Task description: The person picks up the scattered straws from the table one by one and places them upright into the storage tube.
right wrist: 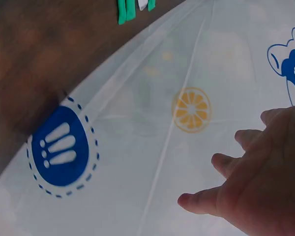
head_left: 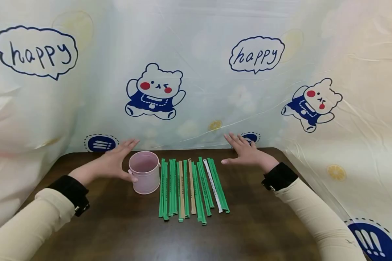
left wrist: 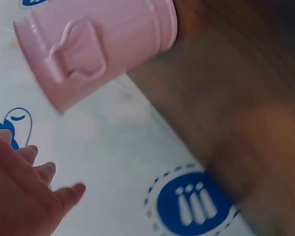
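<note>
A pink bucket (head_left: 146, 177) with small side handles stands upright on the table, left of a row of several stick packets (head_left: 199, 192), mostly green, with two brown ones and a white one (head_left: 213, 185). My left hand (head_left: 111, 162) is beside the bucket's left side, fingers spread and thumb near its wall; whether it touches cannot be told. In the left wrist view the hand (left wrist: 27, 187) appears apart from the bucket (left wrist: 103, 44). My right hand (head_left: 248, 156) hovers right of the packets with fingers spread, holding nothing; the right wrist view shows the same hand (right wrist: 260, 177).
The dark brown table (head_left: 134, 232) has rounded far corners. Behind it and at both sides hangs a pale curtain (head_left: 202, 90) printed with bears, "happy" bubbles and orange slices. Black bands sit on both wrists over cream sleeves.
</note>
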`<state>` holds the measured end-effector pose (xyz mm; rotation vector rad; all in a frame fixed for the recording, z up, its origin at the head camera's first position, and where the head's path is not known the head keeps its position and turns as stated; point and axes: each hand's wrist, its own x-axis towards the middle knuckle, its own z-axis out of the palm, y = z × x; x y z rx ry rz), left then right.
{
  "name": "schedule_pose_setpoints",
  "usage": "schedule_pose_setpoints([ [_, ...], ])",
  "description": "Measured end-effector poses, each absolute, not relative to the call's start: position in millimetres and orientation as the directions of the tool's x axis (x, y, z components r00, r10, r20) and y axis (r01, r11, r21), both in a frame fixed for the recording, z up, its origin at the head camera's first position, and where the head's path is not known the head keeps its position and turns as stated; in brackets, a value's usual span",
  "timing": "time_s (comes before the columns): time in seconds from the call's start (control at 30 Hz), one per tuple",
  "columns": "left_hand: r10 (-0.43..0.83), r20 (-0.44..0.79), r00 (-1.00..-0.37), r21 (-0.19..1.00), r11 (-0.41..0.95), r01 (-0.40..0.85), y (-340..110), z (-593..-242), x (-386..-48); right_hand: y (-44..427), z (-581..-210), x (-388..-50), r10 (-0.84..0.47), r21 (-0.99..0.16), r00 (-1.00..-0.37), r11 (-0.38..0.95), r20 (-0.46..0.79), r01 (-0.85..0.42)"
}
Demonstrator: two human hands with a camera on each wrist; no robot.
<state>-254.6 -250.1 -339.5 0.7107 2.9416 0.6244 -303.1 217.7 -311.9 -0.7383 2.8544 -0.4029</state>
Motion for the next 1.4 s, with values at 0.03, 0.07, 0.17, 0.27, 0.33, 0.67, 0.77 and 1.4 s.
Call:
schedule_pose_setpoints([
  [0.03, 0.453, 0.045, -0.891, 0.437, 0.793, 0.425, -250.6, -345.1, -255.6, 215.8, -314.7, -305.2, -0.497, -0.31, -0.863, 0.838, -0.092, -0.45],
  [0.07, 0.46, 0.049, -0.887, 0.479, 0.768, 0.425, -251.3, -351.4, -256.6, 214.0, -317.4, -306.9, -0.501, -0.329, -0.86, 0.831, -0.096, -0.448],
  [0.17, 0.472, 0.038, -0.881, 0.595, 0.697, 0.399, -252.0, -369.1, -257.7, 209.0, -326.1, -311.5, -0.516, -0.42, -0.848, 0.8, -0.117, -0.429],
  [0.27, 0.463, 0.038, -0.886, 0.667, 0.648, 0.367, -252.0, -382.7, -258.6, 203.5, -335.6, -315.8, -0.511, -0.486, -0.846, 0.785, -0.155, -0.384],
  [0.33, 0.441, 0.046, -0.896, 0.7, 0.626, 0.344, -251.5, -388.8, -258.8, 199.0, -343.5, -319.5, -0.491, -0.487, -0.853, 0.797, -0.179, -0.357],
  [0.67, 0.3, 0.075, -0.951, 0.751, 0.61, 0.252, -244.7, -410.4, -261.8, 177.2, -391.6, -341.4, -0.359, -0.45, -0.923, 0.853, -0.138, -0.264],
  [0.77, 0.279, 0.108, -0.954, 0.78, 0.572, 0.255, -241.9, -417.1, -261.8, 173.6, -405.9, -348.3, -0.323, -0.485, -0.939, 0.844, -0.119, -0.229],
  [1.4, 0.246, 0.143, -0.959, 0.86, 0.449, 0.244, -235.1, -427.6, -262.9, 163.4, -428.4, -363.6, -0.163, -0.585, -0.968, 0.811, -0.192, -0.021],
])
